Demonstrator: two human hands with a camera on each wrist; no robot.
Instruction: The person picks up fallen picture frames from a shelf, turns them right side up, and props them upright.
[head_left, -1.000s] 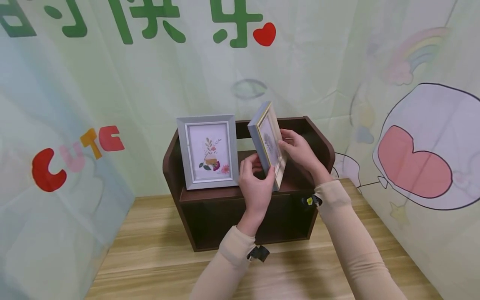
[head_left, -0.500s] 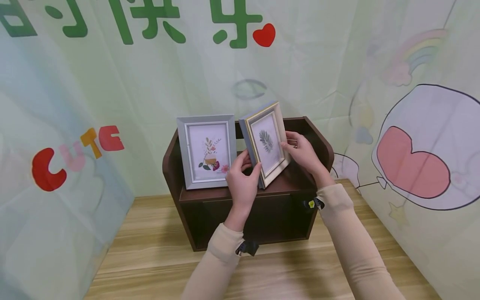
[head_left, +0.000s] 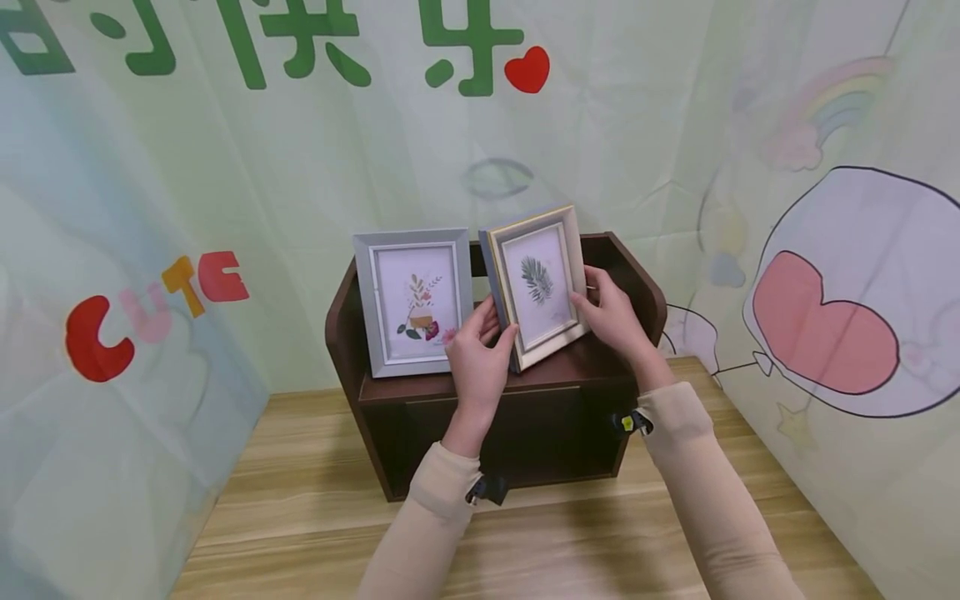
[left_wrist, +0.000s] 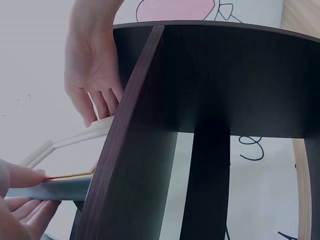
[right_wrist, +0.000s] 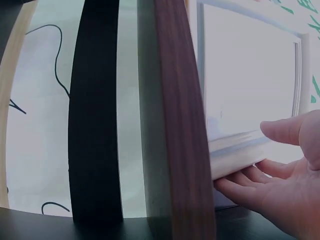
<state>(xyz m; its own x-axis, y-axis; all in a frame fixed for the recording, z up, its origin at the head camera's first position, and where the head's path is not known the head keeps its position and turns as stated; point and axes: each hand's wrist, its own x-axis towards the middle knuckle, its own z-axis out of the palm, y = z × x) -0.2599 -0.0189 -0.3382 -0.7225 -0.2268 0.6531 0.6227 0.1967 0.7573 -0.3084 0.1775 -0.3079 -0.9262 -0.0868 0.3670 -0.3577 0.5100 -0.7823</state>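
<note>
A cream picture frame (head_left: 551, 342) with gold trim, blue-grey sides and a green leaf print leans, slightly tilted, over the upper shelf of a dark brown rack (head_left: 420, 387). My left hand (head_left: 478, 354) pinches its left side low down, thumb on the front edge and fingers behind. On the opposite side my right hand (head_left: 617, 321) grips it, the thumb lying on the front. The right wrist view shows that thumb (right_wrist: 282, 131) over the border and the fingers underneath. Left of it stands a grey picture frame (head_left: 363, 283) with a flower print, its lower right corner close to my left fingers.
The rack has side walls (head_left: 637, 287) and an open lower compartment (head_left: 480, 442). It stands on a wood-grain table (head_left: 300, 475). Printed cloth walls (head_left: 300, 158) enclose the back and both sides.
The cream picture frame has swung from nearly edge-on to facing forward, its left side moving left. My left hand has shifted left and my right hand slightly right, both keeping hold.
</note>
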